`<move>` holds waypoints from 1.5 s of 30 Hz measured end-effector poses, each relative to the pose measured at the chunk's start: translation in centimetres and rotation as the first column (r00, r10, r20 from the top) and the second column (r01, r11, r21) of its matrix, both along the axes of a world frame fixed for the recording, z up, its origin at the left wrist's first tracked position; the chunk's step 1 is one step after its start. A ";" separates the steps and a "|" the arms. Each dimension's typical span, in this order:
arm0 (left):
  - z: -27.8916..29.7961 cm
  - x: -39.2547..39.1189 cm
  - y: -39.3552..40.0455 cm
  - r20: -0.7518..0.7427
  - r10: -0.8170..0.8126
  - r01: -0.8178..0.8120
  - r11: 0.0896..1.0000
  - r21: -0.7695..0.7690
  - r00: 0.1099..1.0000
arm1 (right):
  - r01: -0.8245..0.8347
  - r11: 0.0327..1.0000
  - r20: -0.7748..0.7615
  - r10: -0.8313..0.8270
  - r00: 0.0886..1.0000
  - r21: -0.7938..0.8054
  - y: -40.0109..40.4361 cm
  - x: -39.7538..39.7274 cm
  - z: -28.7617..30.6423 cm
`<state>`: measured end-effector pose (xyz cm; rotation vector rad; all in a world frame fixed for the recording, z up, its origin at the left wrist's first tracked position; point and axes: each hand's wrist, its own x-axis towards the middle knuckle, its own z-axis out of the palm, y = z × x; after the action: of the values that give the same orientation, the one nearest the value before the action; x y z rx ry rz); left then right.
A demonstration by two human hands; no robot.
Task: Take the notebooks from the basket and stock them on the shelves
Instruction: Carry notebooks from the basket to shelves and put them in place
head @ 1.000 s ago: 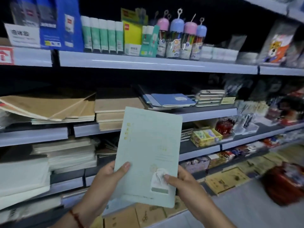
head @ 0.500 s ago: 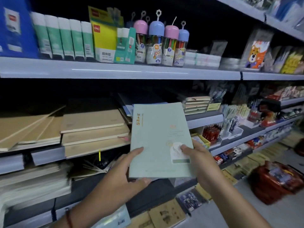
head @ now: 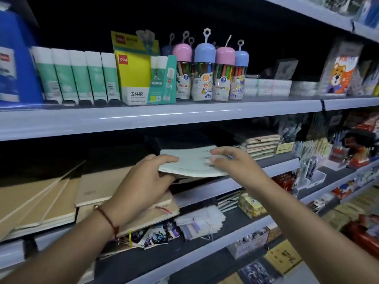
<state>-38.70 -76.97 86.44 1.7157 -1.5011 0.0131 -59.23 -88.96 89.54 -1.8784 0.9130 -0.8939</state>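
Observation:
A pale green notebook (head: 191, 163) lies almost flat over a pile on the middle shelf (head: 272, 166), its near edge sticking out past the shelf lip. My left hand (head: 143, 181) grips its left near corner, thumb on top and fingers underneath. My right hand (head: 235, 160) presses on its cover from above, fingers spread over the white label. The red basket (head: 363, 234) shows at the right edge on the floor, blurred.
Brown kraft notebooks (head: 98, 187) are stacked left of the green one. Small banded notebooks (head: 260, 145) sit to its right. Glue boxes (head: 75, 76) and domed pen tubs (head: 205, 68) fill the upper shelf. Lower shelves carry packets and cards.
The notebook went from upright in front of me to flat on the middle shelf's pile. Both hands moved up and forward with it. The view came closer to the shelves.

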 end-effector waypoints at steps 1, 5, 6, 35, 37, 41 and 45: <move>0.3 0.7 -0.7 -0.009 0.004 -0.004 1.000 0.002 1.000 | -0.085 0.996 -0.033 0.084 0.996 -0.019 -0.4 0.2 0.2; 0.3 3.0 -2.5 0.082 0.094 -0.097 0.995 0.036 0.992 | -0.326 0.925 -0.354 0.243 0.903 -0.196 -2.7 0.3 0.4; 0.1 3.3 -2.7 0.101 0.124 -0.130 0.990 0.052 0.987 | -0.361 0.884 -0.444 0.207 0.872 -0.297 -3.6 0.4 0.2; -4.7 -4.5 10.6 0.483 0.379 -0.466 0.882 0.068 0.789 | -0.799 0.260 -0.658 0.459 0.597 -0.543 3.3 2.9 -2.8; -7.6 -4.4 15.4 0.421 0.448 -0.551 0.819 0.161 0.789 | -0.871 0.166 -0.706 0.525 0.475 -0.463 6.4 5.3 -5.0; -15.0 -2.8 25.4 0.363 0.604 -0.704 0.580 0.410 0.710 | -0.965 -0.009 -0.829 0.513 0.220 -0.261 12.8 10.7 -10.6; -23.0 -1.9 36.0 0.307 0.737 -0.704 0.310 0.638 0.603 | -0.992 -0.119 -0.906 0.423 -0.021 -0.032 20.5 17.7 -18.4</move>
<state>-40.55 -40.93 63.49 2.9189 -0.5148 -0.1587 -41.57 -68.46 71.16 -2.9312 -0.8120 0.5288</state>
